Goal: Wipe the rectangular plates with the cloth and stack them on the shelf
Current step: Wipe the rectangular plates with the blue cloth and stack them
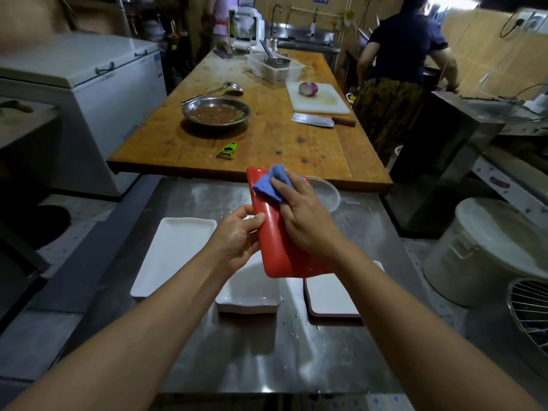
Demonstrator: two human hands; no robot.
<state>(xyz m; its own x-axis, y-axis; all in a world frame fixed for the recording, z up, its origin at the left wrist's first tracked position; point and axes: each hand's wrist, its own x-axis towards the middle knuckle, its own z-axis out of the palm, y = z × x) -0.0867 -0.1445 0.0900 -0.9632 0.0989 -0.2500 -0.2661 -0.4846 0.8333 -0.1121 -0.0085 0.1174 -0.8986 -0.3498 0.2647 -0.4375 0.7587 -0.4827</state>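
Observation:
A red rectangular plate (278, 247) is held tilted above the steel table (243, 351). My left hand (237, 241) grips its left edge. My right hand (305, 215) presses a blue cloth (271, 183) against the plate's upper face. Below on the table lie a white rectangular plate (175, 253) at the left, a stack of white rectangular plates (249, 295) in the middle, and a white plate with a dark rim (329, 298) at the right, partly hidden by my right forearm.
A clear round lid (329, 194) lies behind the red plate. Beyond is a wooden table (267, 137) with a metal pan, green peeler (226, 150), cleaver and cutting board. A person (406, 69) stands at the right. A white freezer (83, 84) is left, a white bucket (486, 250) right.

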